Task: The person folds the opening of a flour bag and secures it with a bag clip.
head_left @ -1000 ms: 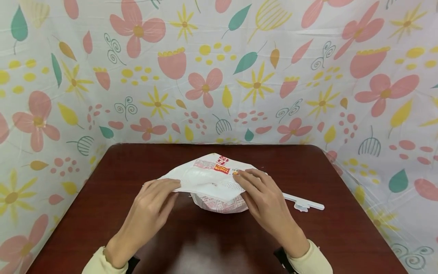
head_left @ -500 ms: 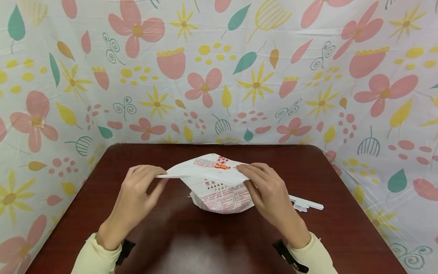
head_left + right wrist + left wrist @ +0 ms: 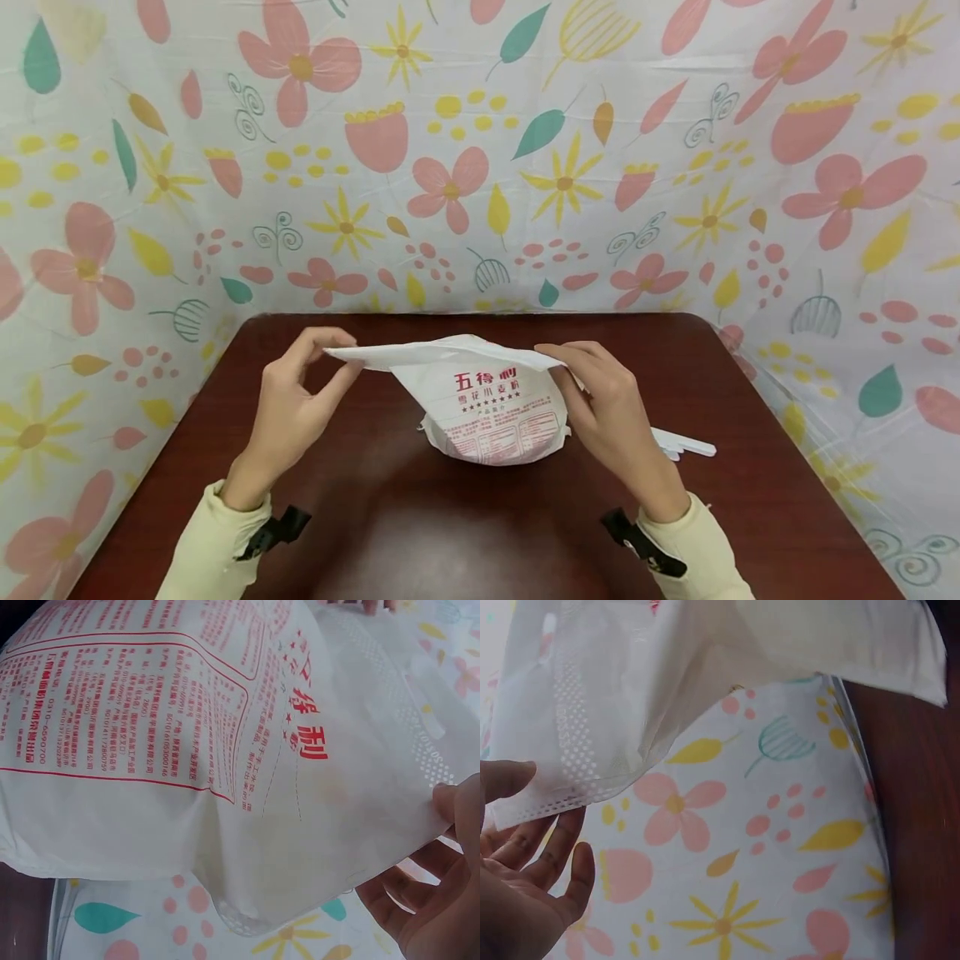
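Pinching the white printed bag (image 3: 502,417) by the left end of its top edge, thumb against fingers, the left hand (image 3: 296,398) mirrors the right hand (image 3: 613,404), whose thumb and fingers nip the other end. The bag rests on the dark table (image 3: 360,500); to the bag's right lies a white plastic strip (image 3: 692,442), and behind the bag hangs a floral cloth (image 3: 480,125). Each grip takes only a little of the edge, so an uneven pull could let one end slip, and strong sideways tension might tip the bag. Whether its mouth is unsealed I cannot tell; if so, a jolt might spill whatever is inside.
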Action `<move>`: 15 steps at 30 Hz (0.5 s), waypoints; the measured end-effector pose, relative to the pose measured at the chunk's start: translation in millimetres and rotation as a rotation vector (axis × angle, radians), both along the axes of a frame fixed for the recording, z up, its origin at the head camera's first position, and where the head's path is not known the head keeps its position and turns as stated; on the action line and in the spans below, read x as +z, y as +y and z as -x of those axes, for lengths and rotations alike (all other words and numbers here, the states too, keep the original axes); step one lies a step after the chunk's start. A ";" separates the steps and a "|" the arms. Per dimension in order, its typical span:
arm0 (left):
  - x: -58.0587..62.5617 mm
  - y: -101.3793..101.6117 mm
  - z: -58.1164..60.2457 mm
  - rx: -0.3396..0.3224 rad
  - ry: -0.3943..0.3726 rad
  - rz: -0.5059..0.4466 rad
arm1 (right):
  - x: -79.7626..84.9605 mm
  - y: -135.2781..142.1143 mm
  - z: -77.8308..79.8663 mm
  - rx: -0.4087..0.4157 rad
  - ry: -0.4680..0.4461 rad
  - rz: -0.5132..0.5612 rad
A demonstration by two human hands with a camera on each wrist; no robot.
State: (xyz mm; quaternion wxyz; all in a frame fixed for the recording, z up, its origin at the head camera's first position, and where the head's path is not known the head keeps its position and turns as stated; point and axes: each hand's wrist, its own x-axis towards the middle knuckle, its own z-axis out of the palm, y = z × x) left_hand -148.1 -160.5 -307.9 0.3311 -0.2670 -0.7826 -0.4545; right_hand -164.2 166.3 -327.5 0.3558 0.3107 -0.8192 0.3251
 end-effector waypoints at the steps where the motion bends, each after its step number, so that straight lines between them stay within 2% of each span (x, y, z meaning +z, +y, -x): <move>1: 1.9 0.9 0.3 -0.017 -0.039 -0.018 | 0.4 0.7 0.6 0.000 -0.007 0.011; 4: 2.0 1.7 3.9 -0.083 -0.136 -0.080 | 1.1 2.3 2.3 0.005 -0.011 0.053; 6: -0.2 0.9 6.6 -0.120 -0.169 -0.104 | 1.3 3.0 3.3 0.000 -0.014 0.078; 10: -1.2 1.5 10.9 -0.152 -0.179 -0.109 | 0.4 5.4 5.6 -0.015 -0.018 0.110; 15: 4.7 4.5 14.9 -0.164 -0.157 -0.094 | -1.5 8.2 7.6 -0.004 -0.037 0.145</move>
